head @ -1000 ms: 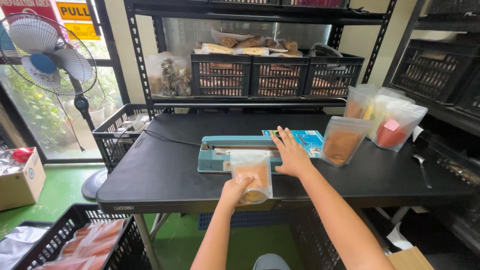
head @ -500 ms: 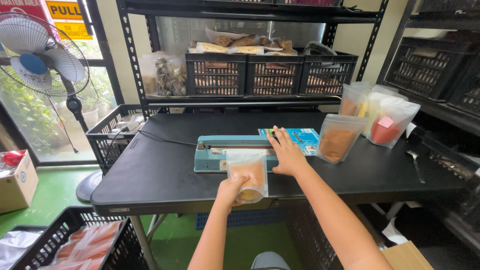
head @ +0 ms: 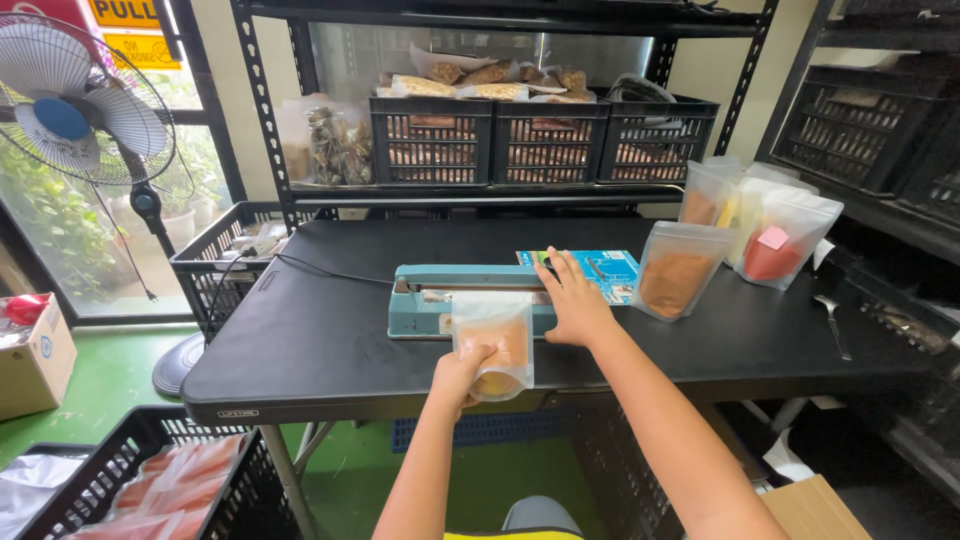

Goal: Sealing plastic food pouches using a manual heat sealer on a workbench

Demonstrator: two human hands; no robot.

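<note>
A teal heat sealer (head: pixel 440 300) lies on the black table (head: pixel 300 340). My left hand (head: pixel 462 372) grips a clear pouch of orange-brown contents (head: pixel 495 340) by its lower part, with the pouch top lying across the sealer's jaw. My right hand (head: pixel 572 300) rests flat with fingers spread on the right end of the sealer's arm, next to a blue carton (head: pixel 610 268). Several filled stand-up pouches (head: pixel 682 270) stand at the right of the table, one with red contents (head: pixel 775 250).
A black shelf with crates of packed goods (head: pixel 545 140) stands behind the table. A fan (head: pixel 75 100) is at the left. A floor crate holds sealed pouches (head: pixel 165 480). A spoon (head: pixel 832 320) lies at the table's right. A cord (head: pixel 310 265) runs from the sealer.
The camera view has shifted slightly. Both hands stay in place, left on the pouch, right on the sealer arm.
</note>
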